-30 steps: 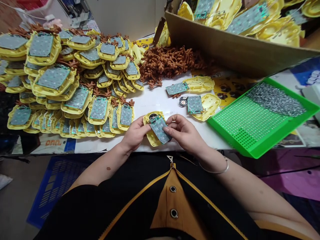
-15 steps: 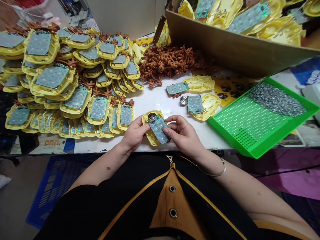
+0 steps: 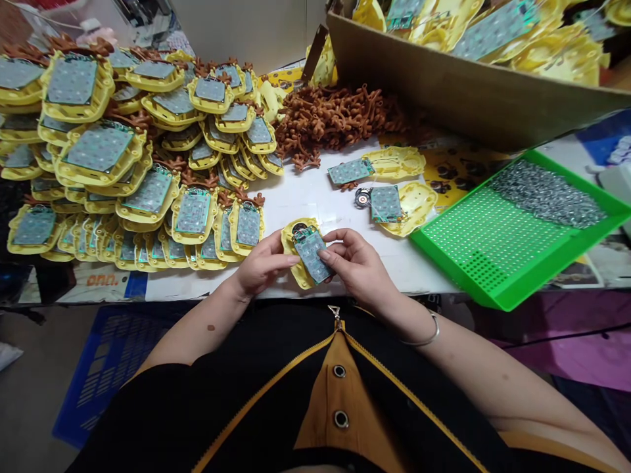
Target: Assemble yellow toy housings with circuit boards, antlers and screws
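Observation:
Close to the table's front edge, my left hand (image 3: 263,266) is closed around the left side of a yellow plastic shell (image 3: 292,253), thumb on top. A round black speaker (image 3: 298,228) sits at the shell's upper end. My right hand (image 3: 355,264) pinches the lower right of a grey-green circuit board (image 3: 312,255), which lies tilted over the shell. Thin wires show at the board's top edge. Past my right hand lie a shell with its circuit board (image 3: 385,203) and loose speaker (image 3: 363,198), and another shell (image 3: 398,161) with a board.
Stacked yellow shells with boards (image 3: 101,154) fill the left. Brown antler-shaped pieces (image 3: 340,118) are heaped at the back. A cardboard box (image 3: 444,89) of shells stands at the back right. The green tray (image 3: 513,299) holds small metal screws (image 3: 547,194). Below left is a blue crate (image 3: 89,387).
My left thumb has shifted off the circuit board's edge and now lies more over the shell. Both hands keep the shell and board in nearly the same place.

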Action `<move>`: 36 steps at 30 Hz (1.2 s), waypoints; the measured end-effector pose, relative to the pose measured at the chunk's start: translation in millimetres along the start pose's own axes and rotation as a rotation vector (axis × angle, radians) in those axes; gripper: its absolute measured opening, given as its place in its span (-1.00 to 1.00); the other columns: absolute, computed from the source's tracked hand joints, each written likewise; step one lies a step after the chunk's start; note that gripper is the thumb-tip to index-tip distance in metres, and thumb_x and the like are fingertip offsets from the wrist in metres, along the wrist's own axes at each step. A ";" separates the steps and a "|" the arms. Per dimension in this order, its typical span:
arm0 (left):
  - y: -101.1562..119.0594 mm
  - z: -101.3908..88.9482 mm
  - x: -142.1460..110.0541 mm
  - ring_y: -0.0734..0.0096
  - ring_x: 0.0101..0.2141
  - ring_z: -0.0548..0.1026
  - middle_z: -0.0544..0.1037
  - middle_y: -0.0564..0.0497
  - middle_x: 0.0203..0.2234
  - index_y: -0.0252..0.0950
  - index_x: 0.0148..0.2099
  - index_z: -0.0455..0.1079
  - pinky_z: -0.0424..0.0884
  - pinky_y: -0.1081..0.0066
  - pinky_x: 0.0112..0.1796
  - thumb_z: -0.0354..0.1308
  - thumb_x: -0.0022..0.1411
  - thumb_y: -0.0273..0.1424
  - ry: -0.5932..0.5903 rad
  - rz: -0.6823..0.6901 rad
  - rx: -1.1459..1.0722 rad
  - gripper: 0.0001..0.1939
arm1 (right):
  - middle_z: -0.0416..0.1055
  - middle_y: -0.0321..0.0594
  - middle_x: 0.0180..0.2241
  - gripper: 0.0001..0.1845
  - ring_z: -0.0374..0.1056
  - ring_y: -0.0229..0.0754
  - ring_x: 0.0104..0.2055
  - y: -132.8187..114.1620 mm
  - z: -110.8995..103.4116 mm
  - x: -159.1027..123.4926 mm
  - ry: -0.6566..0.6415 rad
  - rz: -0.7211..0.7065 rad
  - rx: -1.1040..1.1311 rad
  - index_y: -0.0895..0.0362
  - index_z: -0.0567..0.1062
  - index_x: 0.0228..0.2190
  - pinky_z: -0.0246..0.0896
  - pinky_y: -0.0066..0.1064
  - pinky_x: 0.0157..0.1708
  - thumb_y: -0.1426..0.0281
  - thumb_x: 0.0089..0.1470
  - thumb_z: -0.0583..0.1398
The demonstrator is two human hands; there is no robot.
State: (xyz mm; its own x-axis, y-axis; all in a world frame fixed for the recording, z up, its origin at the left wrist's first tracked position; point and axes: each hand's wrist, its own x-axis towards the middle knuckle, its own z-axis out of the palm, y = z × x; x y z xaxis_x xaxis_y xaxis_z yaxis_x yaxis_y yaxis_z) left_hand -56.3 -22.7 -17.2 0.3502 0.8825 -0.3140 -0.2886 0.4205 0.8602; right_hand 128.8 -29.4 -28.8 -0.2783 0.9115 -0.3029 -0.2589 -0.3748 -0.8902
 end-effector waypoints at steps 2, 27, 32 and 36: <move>-1.7 2.1 1.3 0.16 -0.12 0.56 0.63 -0.09 -0.15 -0.30 -0.06 0.47 0.42 0.28 -0.09 0.46 -0.04 -0.28 0.030 0.029 0.077 -0.51 | 0.34 -0.54 -0.62 -0.37 0.28 -0.36 -0.62 2.2 1.2 0.4 0.007 0.002 -0.016 0.05 0.29 -0.26 0.30 -0.48 -0.62 -0.02 -0.20 0.43; -5.2 9.8 8.2 0.18 -0.14 0.58 0.65 -0.06 -0.25 -0.34 -0.12 0.52 0.44 0.24 -0.04 0.47 -0.06 -0.28 0.131 -0.018 -0.039 -0.55 | 0.41 0.11 0.01 -0.49 0.46 0.07 -0.06 -19.7 -15.1 -7.5 0.026 -0.757 -1.210 0.15 0.44 0.07 0.48 -0.06 -0.14 0.17 0.16 0.25; -2.4 10.8 7.2 0.16 -0.17 0.58 0.65 -0.07 -0.25 -0.33 -0.14 0.53 0.45 0.25 -0.11 0.45 -0.07 -0.32 0.125 -0.054 -0.017 -0.59 | 0.21 0.27 0.25 -0.07 0.25 0.29 0.25 -19.8 -18.5 -4.3 -0.215 -0.754 -1.392 0.14 0.14 0.30 0.31 0.21 0.10 0.08 0.04 0.34; -3.6 14.3 8.5 0.14 -0.15 0.57 0.64 -0.08 -0.24 -0.34 -0.12 0.51 0.44 0.27 -0.11 0.40 -0.04 -0.34 0.153 -0.041 -0.043 -0.60 | 0.24 0.28 0.22 -0.09 0.29 0.28 0.19 -16.9 -16.8 -2.6 -0.176 -0.759 -1.404 0.17 0.16 0.28 0.33 0.17 0.08 0.07 0.05 0.33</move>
State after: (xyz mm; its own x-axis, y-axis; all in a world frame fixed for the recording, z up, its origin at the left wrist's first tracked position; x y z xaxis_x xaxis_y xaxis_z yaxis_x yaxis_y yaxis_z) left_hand -39.6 -19.7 -17.2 0.2241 0.8847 -0.4088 -0.3156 0.4627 0.8284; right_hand 149.5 -22.6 -18.7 -0.6104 0.7386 0.2860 0.6057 0.6680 -0.4322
